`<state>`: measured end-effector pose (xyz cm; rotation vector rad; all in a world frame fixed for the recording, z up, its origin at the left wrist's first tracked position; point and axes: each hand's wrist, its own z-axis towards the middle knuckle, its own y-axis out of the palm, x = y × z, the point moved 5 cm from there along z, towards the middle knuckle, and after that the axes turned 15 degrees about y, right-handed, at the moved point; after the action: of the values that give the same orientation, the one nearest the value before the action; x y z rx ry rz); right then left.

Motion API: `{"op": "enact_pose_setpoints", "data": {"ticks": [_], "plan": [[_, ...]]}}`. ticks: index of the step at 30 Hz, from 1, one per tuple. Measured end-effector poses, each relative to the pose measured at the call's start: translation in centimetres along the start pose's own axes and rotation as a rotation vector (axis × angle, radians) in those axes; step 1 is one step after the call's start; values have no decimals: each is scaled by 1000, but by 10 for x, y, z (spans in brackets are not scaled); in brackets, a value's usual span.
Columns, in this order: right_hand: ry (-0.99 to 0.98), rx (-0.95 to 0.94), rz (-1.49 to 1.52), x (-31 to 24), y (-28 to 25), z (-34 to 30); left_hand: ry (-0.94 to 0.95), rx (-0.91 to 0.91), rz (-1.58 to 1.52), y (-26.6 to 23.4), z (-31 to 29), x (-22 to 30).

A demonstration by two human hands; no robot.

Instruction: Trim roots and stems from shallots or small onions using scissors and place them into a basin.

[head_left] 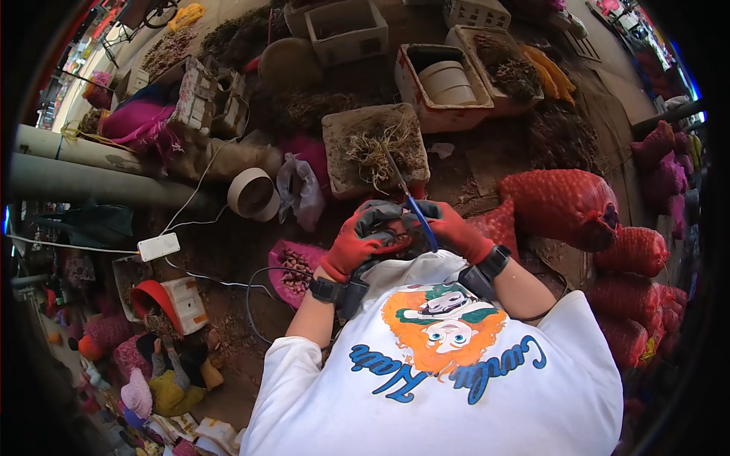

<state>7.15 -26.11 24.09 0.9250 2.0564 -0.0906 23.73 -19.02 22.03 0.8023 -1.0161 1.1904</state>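
My right hand (450, 230), in a red glove with a dark grey palm, grips the blue-handled scissors (423, 220). Their long blades point away from me over a pale foam box (334, 144). A tangle of dry, straw-coloured roots or stems (380, 152) lies in that box. Close on the left, my left hand (356, 242) wears a matching glove with its fingers curled in. Something small and reddish shows between the two hands; the glove hides most of it, and I cannot tell what it is. By my left wrist, a pink sack (283, 287) stands open with small reddish-brown bulbs inside.
Full red mesh sacks (566, 205) lie to the right. A foam box with a white bucket (447, 82) stands far ahead. To the left are a cream round tub (252, 194), a clear plastic bag (299, 190), a white power strip (158, 246) with trailing cables, and a thick pipe (99, 181).
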Motion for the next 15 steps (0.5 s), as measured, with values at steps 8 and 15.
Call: {"op": "enact_pose_setpoints", "data": {"ticks": [8, 15], "plan": [[-238, -49, 114, -19, 9, -5, -335, 387, -507, 36, -2, -10], [-129, 128, -144, 3, -11, 13, -366, 342, 412, 14, -24, -5]]}}
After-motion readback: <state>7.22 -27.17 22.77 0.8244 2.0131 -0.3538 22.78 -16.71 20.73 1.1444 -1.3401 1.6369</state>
